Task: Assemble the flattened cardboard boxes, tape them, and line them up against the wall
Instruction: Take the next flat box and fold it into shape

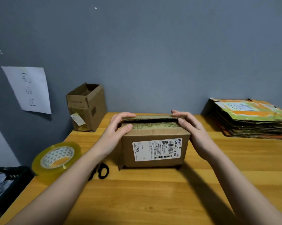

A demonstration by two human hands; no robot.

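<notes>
A small brown cardboard box (155, 148) with a white shipping label on its front stands in the middle of the wooden table (153, 200). My left hand (119, 127) grips its top left end and my right hand (190, 127) grips its top right end. Both press the two top flaps toward each other; a narrow dark gap shows between the flaps. An assembled box (86, 108) with an open top stands at the back left against the blue-grey wall. A stack of flattened boxes (250, 119) lies at the back right. A roll of clear tape (56, 158) sits at the left.
Black scissors (101, 172) lie between the tape roll and the box, partly under my left forearm. A paper sign (30, 90) with handwriting hangs on the wall at left. A dark bin (5, 184) with cloth sits beyond the table's left edge.
</notes>
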